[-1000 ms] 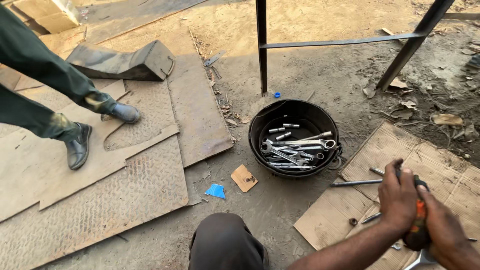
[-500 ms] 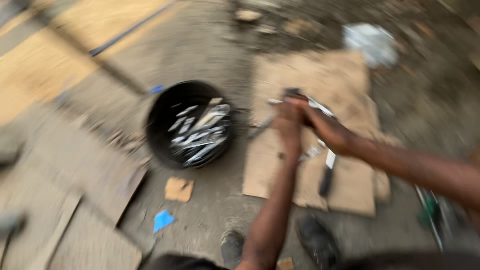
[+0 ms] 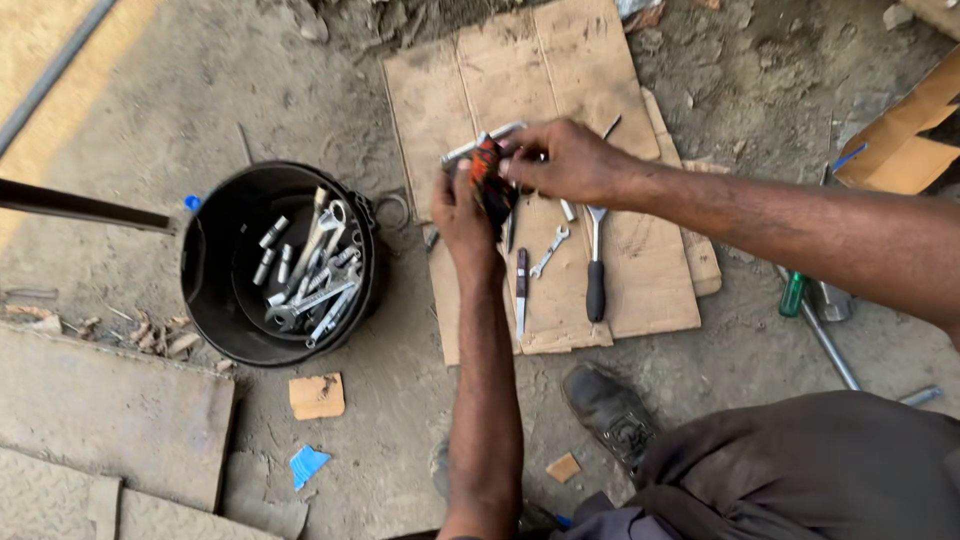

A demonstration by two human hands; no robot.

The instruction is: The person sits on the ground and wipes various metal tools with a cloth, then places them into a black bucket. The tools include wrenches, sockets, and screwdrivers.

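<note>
My left hand [image 3: 463,215] and my right hand [image 3: 560,160] meet over a sheet of cardboard [image 3: 560,100] on the ground. Together they grip a tool with an orange and black handle [image 3: 488,175]. A silver wrench [image 3: 482,143] sticks out at my right fingertips. Below my hands on the cardboard lie a ratchet with a black grip [image 3: 596,268], a small spanner [image 3: 549,251] and a dark-handled screwdriver [image 3: 522,285]. A black bucket [image 3: 215,300] holding several wrenches and sockets [image 3: 308,270] stands left of the cardboard.
My shoe [image 3: 610,410] and dark trouser leg [image 3: 800,460] are at the bottom. A green-handled screwdriver [image 3: 792,294] and a metal rod [image 3: 832,345] lie at the right. Steel plates [image 3: 110,410] sit at lower left, a metal bar [image 3: 80,205] at left, a cardboard box [image 3: 905,140] at upper right.
The view swung from the left side of the yard to straight over the cardboard and has sharpened. Both hands came together on the orange-handled tool.
</note>
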